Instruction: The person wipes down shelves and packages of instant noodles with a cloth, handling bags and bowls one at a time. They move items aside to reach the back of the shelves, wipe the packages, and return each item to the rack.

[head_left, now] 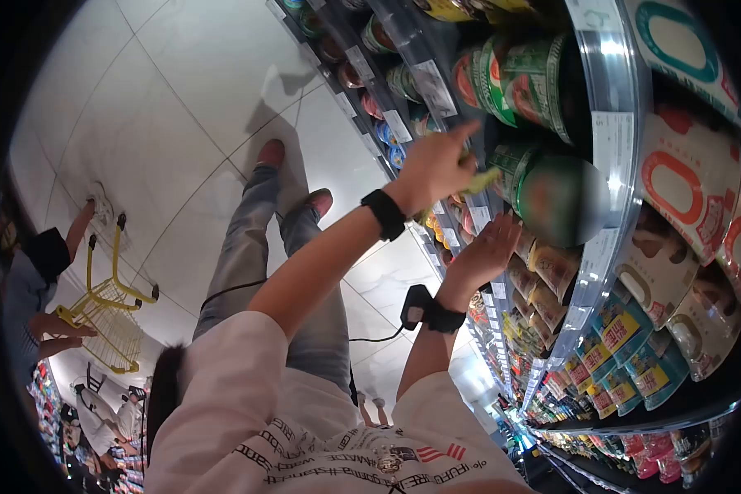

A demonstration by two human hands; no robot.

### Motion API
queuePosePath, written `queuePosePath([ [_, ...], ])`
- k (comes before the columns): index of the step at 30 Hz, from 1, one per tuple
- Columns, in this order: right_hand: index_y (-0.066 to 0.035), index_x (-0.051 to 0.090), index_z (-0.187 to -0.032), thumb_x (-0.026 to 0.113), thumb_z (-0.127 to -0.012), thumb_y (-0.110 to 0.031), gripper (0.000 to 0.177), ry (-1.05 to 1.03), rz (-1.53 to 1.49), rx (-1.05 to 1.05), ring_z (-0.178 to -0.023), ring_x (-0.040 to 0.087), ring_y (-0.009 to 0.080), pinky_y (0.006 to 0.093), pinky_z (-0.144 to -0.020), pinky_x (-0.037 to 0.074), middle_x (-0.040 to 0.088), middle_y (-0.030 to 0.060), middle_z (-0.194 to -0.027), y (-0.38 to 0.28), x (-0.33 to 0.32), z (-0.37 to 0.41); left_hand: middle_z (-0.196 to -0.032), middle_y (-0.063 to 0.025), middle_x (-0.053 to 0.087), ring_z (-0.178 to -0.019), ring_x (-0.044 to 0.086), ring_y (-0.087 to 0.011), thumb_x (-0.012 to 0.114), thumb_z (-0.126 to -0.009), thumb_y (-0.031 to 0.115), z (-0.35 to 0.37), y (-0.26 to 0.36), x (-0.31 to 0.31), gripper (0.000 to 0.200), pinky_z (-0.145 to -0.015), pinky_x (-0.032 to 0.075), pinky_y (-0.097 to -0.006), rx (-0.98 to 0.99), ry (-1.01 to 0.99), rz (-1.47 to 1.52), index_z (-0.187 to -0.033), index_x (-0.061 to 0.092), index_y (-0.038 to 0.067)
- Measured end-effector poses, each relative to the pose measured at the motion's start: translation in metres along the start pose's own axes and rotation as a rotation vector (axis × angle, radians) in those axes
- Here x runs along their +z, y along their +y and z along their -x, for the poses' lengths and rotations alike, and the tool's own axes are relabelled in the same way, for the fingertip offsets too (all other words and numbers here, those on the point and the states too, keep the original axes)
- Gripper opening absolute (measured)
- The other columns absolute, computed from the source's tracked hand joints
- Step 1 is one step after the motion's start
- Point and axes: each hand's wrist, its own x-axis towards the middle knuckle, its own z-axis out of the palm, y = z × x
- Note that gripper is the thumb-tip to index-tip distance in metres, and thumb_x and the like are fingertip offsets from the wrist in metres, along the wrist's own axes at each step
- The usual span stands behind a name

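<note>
My left hand (436, 169) reaches toward the shelf with its index finger stretched out, and its other fingers close on a crumpled yellow-green cloth (481, 181). Just past the cloth, a green tub (514, 169) sits tilted on the shelf, its round lid blurred and facing me. My right hand (487, 249) is lower down, fingers extended and held together at the near side of this tub. More green tubs with red pictures (531, 82) stand in the row above. Dark bands circle both wrists.
A clear shelf edge with price labels (613, 156) runs beside the tubs. Bagged goods (683, 181) and teal packets (622, 329) fill the neighbouring shelf. On the tiled floor (173, 107) at left stands a yellow cart (107, 317), with another person (37, 288) close by.
</note>
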Motion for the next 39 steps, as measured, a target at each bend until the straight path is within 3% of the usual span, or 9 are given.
queuePosePath([
  [4, -0.003, 0.023, -0.132, 0.039, -0.088, -0.031, 0.055, -0.324, -0.065, -0.059, -0.124, 0.028, 0.0292, 0.0405, -0.102, 0.018, 0.031, 0.0173, -0.133, -0.015, 0.060, 0.003, -0.069, -0.0199, 0.057, -0.066, 0.057, -0.0361, 0.053, -0.073, 0.018, -0.027, -0.001, -0.046, 0.068, -0.060, 0.044, -0.0424, -0.147, 0.144, -0.008, -0.134, 0.022, 0.013],
  [8, -0.005, 0.029, -0.130, 0.040, -0.087, -0.031, 0.052, -0.217, -0.251, -0.007, -0.123, 0.031, 0.0267, 0.0389, -0.101, 0.020, 0.034, 0.0149, -0.131, 0.007, 0.115, -0.038, -0.070, -0.0227, 0.057, -0.068, 0.056, -0.0375, 0.053, -0.073, 0.016, -0.062, -0.011, -0.066, 0.076, -0.062, 0.044, -0.0415, 0.031, -0.008, -0.062, -0.136, 0.012, 0.011],
  [10, 0.002, 0.051, -0.107, 0.052, -0.078, -0.020, 0.036, -0.165, -0.069, -0.190, -0.100, 0.053, 0.0236, 0.0295, -0.084, 0.042, 0.051, 0.0159, -0.110, 0.019, 0.129, -0.061, -0.072, -0.0232, 0.057, -0.069, 0.056, -0.0385, 0.054, -0.072, 0.016, -0.073, -0.015, -0.069, 0.079, -0.064, 0.044, -0.0421, 0.068, -0.115, -0.046, -0.137, 0.009, 0.012],
  [17, -0.011, 0.058, -0.060, 0.059, -0.068, -0.020, 0.013, 0.100, -0.687, 0.000, -0.051, 0.059, 0.0157, 0.0263, -0.042, 0.043, 0.058, 0.0018, -0.064, 0.046, 0.134, -0.087, -0.072, -0.0237, 0.056, -0.072, 0.056, -0.0395, 0.056, -0.070, 0.017, -0.075, -0.017, -0.064, 0.084, -0.066, 0.045, -0.0426, 0.086, -0.173, -0.110, -0.137, 0.006, 0.015],
  [24, -0.004, 0.050, -0.098, 0.037, -0.072, -0.019, 0.032, -0.194, -0.572, 0.148, -0.106, 0.042, 0.0202, 0.0345, -0.093, 0.028, 0.050, 0.0130, -0.106, 0.010, 0.135, -0.056, -0.074, -0.0222, 0.058, -0.068, 0.057, -0.0377, 0.056, -0.070, 0.016, -0.073, -0.011, -0.058, 0.087, -0.063, 0.046, -0.0421, 0.035, -0.203, -0.006, -0.137, 0.002, 0.015],
  [28, -0.001, 0.040, -0.116, 0.035, -0.076, -0.023, 0.046, -0.290, -0.265, 0.079, -0.115, 0.038, 0.0242, 0.0373, -0.098, 0.026, 0.040, 0.0165, -0.122, 0.017, 0.114, -0.030, -0.076, -0.0212, 0.059, -0.069, 0.057, -0.0373, 0.055, -0.070, 0.015, -0.071, -0.006, -0.051, 0.087, -0.063, 0.045, -0.0419, -0.020, -0.212, -0.024, -0.137, 0.000, 0.015],
  [30, 0.001, 0.026, -0.129, 0.033, -0.079, -0.027, 0.057, -0.008, -0.217, 0.180, -0.124, 0.028, 0.0286, 0.0393, -0.103, 0.019, 0.029, 0.0184, -0.133, -0.005, 0.140, 0.001, -0.076, -0.0194, 0.059, -0.068, 0.057, -0.0362, 0.054, -0.072, 0.014, -0.069, -0.016, -0.044, 0.079, -0.063, 0.045, -0.0411, 0.069, -0.126, 0.074, -0.137, 0.008, 0.014],
  [33, 0.003, 0.018, -0.133, 0.031, -0.083, -0.030, 0.062, -0.172, -0.156, -0.004, -0.128, 0.021, 0.0319, 0.0402, -0.105, 0.012, 0.022, 0.0195, -0.137, -0.024, 0.156, 0.019, -0.079, -0.0204, 0.060, -0.074, 0.058, -0.0348, 0.053, -0.071, 0.016, -0.061, -0.014, -0.068, 0.070, -0.066, 0.046, -0.0415, 0.011, -0.048, 0.019, -0.134, 0.021, 0.011],
  [39, 0.001, 0.024, -0.131, 0.037, -0.084, -0.038, 0.062, -0.310, -0.101, 0.062, -0.126, 0.024, 0.0303, 0.0407, -0.104, 0.015, 0.022, 0.0176, -0.137, -0.026, 0.228, -0.020, -0.069, -0.0148, 0.059, -0.064, 0.057, -0.0345, 0.053, -0.074, 0.010, -0.081, -0.023, -0.146, 0.065, -0.057, 0.044, -0.0398, -0.003, 0.359, 0.093, -0.133, 0.025, 0.013],
])
